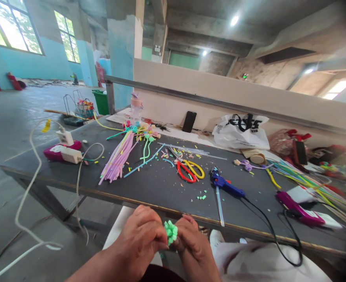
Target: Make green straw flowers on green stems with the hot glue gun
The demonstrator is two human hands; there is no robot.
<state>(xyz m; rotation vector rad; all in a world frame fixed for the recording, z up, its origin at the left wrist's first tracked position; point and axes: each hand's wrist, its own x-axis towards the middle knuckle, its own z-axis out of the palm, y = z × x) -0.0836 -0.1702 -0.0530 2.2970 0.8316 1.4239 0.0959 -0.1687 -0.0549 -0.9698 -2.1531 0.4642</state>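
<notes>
A small light-green flower, made of short fuzzy-looking pieces, is between my two hands just in front of the table's near edge. My left hand pinches it from the left with thumb and fingers. From the other side my right hand has its fingers curled around the flower's lower part, and any stem there is hidden. On the table beyond lie red-and-yellow-handled scissors, a blue glue gun with a clear glue stick, and small green cut pieces.
Pink-purple stems and finished-looking flowers lie at the left. Purple power strips sit at the left and right, with cables hanging over the table edge. At the back are a phone, a bottle and a white bag.
</notes>
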